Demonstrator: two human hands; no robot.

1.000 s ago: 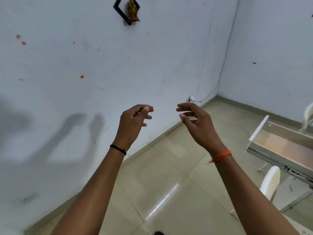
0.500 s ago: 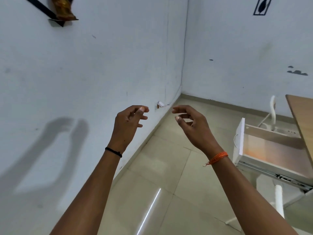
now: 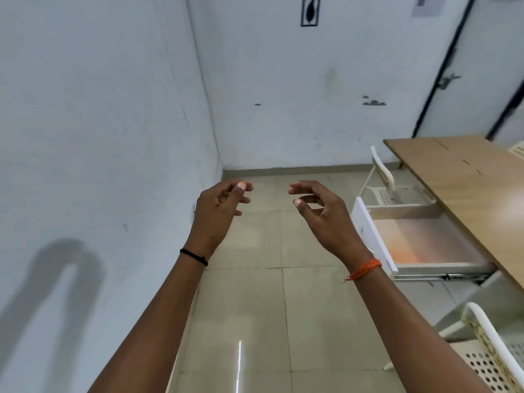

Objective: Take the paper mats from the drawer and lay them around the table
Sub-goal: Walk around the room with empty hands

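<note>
Empty and loosely curled, our left hand (image 3: 219, 205) and right hand (image 3: 321, 209) hover before the pulled-out white drawer (image 3: 419, 239) under the wooden bench (image 3: 459, 177), ready to reach; no paper mats show.

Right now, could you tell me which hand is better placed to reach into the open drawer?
Right. The right hand hangs empty beside the open drawer; the left hand, also empty, is farther, toward the wall.

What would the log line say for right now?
left hand: empty | right hand: empty | drawer: open | table: no mats seen
</note>
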